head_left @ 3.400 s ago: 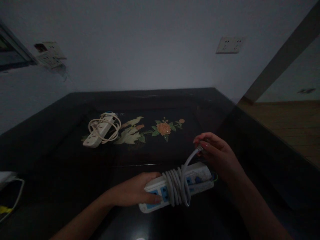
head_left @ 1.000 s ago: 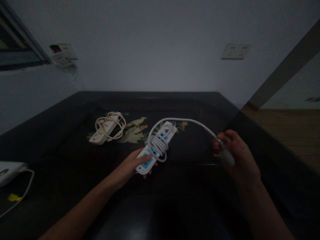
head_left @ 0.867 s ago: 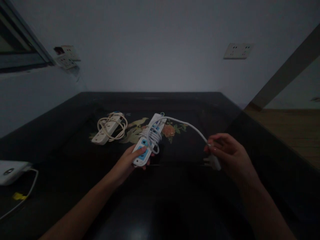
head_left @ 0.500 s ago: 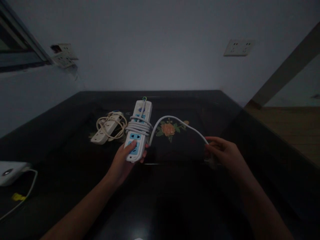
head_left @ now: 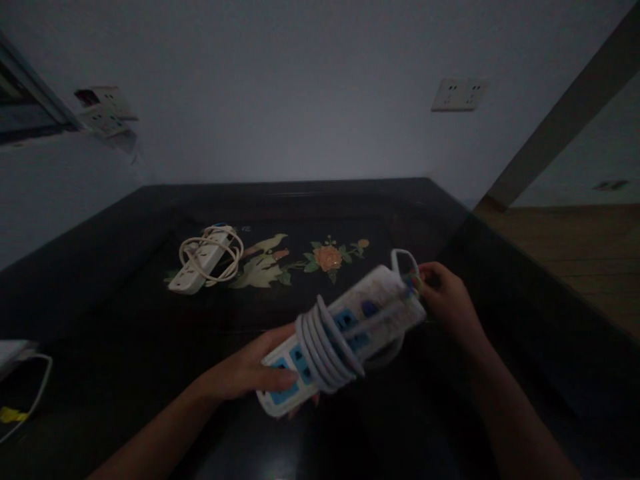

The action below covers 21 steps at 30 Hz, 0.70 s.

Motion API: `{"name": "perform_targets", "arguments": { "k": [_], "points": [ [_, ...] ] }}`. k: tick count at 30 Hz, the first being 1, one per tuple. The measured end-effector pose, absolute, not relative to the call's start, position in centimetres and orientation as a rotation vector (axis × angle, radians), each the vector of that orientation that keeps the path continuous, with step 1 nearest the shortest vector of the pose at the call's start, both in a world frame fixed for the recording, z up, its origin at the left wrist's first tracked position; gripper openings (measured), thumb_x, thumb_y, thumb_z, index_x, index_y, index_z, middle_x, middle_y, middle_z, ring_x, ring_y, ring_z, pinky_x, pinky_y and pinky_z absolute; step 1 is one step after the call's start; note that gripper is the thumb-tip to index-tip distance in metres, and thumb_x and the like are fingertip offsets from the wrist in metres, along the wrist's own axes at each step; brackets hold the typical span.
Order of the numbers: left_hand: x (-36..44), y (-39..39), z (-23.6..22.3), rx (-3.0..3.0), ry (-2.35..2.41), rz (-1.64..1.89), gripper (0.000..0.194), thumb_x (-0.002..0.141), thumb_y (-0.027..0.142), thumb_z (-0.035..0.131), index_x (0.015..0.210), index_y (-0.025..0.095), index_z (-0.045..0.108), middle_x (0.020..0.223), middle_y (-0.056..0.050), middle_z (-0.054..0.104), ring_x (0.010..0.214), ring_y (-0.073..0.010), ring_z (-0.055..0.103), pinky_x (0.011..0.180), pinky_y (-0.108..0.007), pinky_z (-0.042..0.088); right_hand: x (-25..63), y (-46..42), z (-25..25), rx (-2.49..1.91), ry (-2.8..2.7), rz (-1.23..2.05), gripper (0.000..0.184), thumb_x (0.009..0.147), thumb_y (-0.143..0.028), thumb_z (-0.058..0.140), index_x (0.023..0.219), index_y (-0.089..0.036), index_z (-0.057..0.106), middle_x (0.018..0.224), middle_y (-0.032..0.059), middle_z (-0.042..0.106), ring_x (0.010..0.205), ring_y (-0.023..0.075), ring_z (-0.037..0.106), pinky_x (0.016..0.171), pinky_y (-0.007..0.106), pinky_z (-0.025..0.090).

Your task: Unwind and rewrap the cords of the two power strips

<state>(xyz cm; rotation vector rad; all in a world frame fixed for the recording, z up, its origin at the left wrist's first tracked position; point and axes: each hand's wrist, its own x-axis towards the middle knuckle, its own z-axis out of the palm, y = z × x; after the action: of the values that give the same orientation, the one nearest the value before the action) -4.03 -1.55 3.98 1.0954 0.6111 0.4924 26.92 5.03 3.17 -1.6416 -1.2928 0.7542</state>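
Observation:
My left hand (head_left: 253, 373) grips the near end of a white power strip with blue sockets (head_left: 345, 327), held above a black table (head_left: 100, 267). Its grey-white cord (head_left: 325, 343) is coiled in several turns round the strip's middle. At the strip's far end my right hand (head_left: 445, 300) is closed round the cord's loose end, which makes a small loop there. The plug is hidden behind the strip or in my hand.
A second, cream power strip (head_left: 197, 263) with its cord looped round it lies at the back left, beside a painted flower (head_left: 327, 257) on the tabletop. A white device with a cable (head_left: 20, 373) sits at the left edge. Wall sockets (head_left: 457, 93) are behind.
The strip swung from upright to lying across, nearer me. The long free arc of cord is gone; my right hand has come in to the strip's far end with the cord's end.

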Motion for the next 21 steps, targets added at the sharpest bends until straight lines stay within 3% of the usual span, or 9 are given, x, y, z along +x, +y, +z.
{"name": "perform_targets", "arguments": {
  "k": [4,9,15,21],
  "points": [
    [-3.2,-2.2,4.8,1.398,0.68,0.148,0.063,0.06,0.052,0.075,0.112,0.019,0.061,0.101,-0.007,0.066,0.088,-0.0237,0.06,0.071,-0.029,0.049,25.8,4.4,3.9,-1.463,-1.219,1.013,0.022,0.074,-0.037,0.066,0.081,-0.021,0.053,0.065,-0.0013,0.061,0.058,0.0195,0.068,0.044,0.025,0.051],
    [-2.7,-2.1,4.8,1.617,0.722,-0.09,0.052,0.063,0.05,0.071,0.103,0.017,0.063,0.094,-0.007,0.067,0.077,-0.0212,0.06,0.061,-0.026,0.045,25.1,4.0,4.2,-1.239,-1.126,1.146,0.022,0.073,-0.037,0.071,0.078,-0.021,0.057,0.074,0.0006,0.064,0.073,0.0184,0.068,0.063,0.03,0.058],
    [-2.9,-1.4,4.9,1.62,0.924,0.038,0.038,0.073,0.039,0.066,0.104,0.018,0.06,0.097,-0.005,0.064,0.088,-0.0214,0.059,0.072,-0.028,0.046,25.6,3.1,6.1,-0.991,-0.941,0.868,0.011,0.077,-0.027,0.067,0.082,-0.023,0.058,0.078,-0.0024,0.06,0.079,0.0167,0.068,0.079,0.035,0.056],
    [-3.9,-0.1,3.6,1.488,1.066,0.28,0.039,0.08,0.042,0.062,0.109,0.017,0.056,0.105,-0.006,0.064,0.093,-0.0224,0.059,0.076,-0.03,0.047,27.1,2.5,7.8,-0.922,-0.956,0.693,0.004,0.078,-0.027,0.063,0.078,-0.028,0.059,0.07,-0.0021,0.06,0.098,0.0211,0.064,0.102,0.046,0.04]
  ]
}}
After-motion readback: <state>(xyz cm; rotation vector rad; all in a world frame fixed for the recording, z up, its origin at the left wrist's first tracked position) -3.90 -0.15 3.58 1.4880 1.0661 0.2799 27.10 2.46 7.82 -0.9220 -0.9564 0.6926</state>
